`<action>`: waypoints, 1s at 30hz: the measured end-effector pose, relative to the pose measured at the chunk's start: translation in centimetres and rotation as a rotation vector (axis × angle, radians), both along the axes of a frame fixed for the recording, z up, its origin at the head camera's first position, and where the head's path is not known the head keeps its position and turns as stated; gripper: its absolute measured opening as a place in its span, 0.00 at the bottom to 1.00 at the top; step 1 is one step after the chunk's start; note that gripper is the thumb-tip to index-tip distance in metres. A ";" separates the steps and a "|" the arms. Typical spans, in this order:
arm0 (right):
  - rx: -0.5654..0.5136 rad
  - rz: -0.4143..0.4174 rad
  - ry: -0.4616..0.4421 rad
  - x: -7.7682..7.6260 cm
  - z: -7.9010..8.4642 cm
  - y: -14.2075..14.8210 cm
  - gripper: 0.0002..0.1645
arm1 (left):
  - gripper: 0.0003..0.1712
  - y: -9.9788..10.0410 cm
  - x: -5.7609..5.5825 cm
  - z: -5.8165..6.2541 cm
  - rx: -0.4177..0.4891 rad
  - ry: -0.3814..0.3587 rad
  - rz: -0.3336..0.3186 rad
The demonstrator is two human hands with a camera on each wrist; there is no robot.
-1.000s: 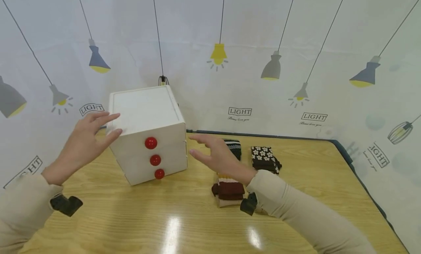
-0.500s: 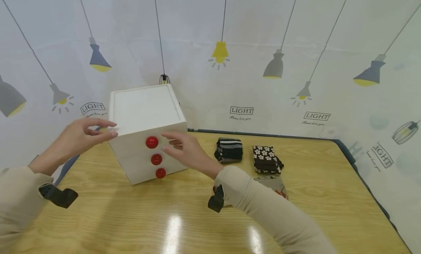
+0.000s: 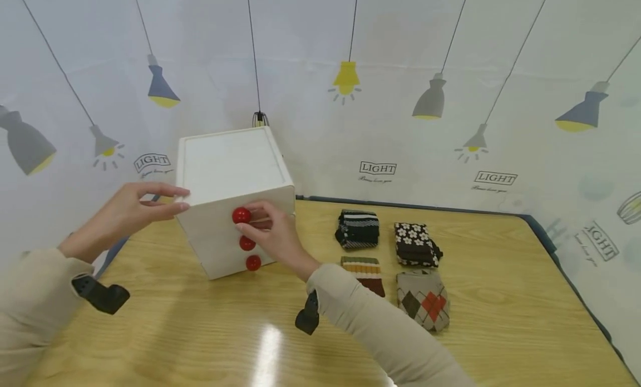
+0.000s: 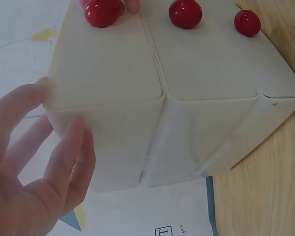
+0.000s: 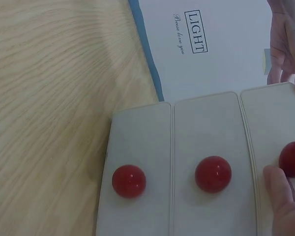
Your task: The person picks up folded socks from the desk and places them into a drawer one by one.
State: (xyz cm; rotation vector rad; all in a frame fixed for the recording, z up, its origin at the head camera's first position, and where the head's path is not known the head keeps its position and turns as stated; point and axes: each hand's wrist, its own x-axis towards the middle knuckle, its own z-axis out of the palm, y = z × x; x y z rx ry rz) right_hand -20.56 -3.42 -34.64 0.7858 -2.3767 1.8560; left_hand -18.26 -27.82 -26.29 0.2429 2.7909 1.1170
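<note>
White drawer box [image 3: 229, 180]: right hand [image 3: 280, 234] pinching top red knob [image 3: 241, 215]; left hand [image 3: 125, 213] (loosely extended) touching upper left corner.

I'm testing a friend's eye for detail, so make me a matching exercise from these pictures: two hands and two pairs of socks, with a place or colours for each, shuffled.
Column one
1. right hand
2. flowered socks
3. left hand
4. diamond-patterned socks

Column two
A. at the near left top corner of the white box
B. greyish beige, with red and dark shapes
C. dark, with white shapes
D. at the top red knob

Right pairs: 1-D, 2-C, 3-A, 4-B
</note>
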 end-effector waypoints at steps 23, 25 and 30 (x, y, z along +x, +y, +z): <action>-0.062 0.010 0.035 1.8 0.2 0.6 0.14 | 0.32 0.2 0.0 0.3 0.084 -0.031 -0.001; -0.057 0.030 0.037 2.4 0.0 1.1 0.14 | 0.32 0.2 0.0 0.3 0.081 -0.034 0.001; -0.071 0.060 0.042 4.1 0.1 2.3 0.14 | 0.33 0.2 -0.1 0.2 0.077 -0.029 0.008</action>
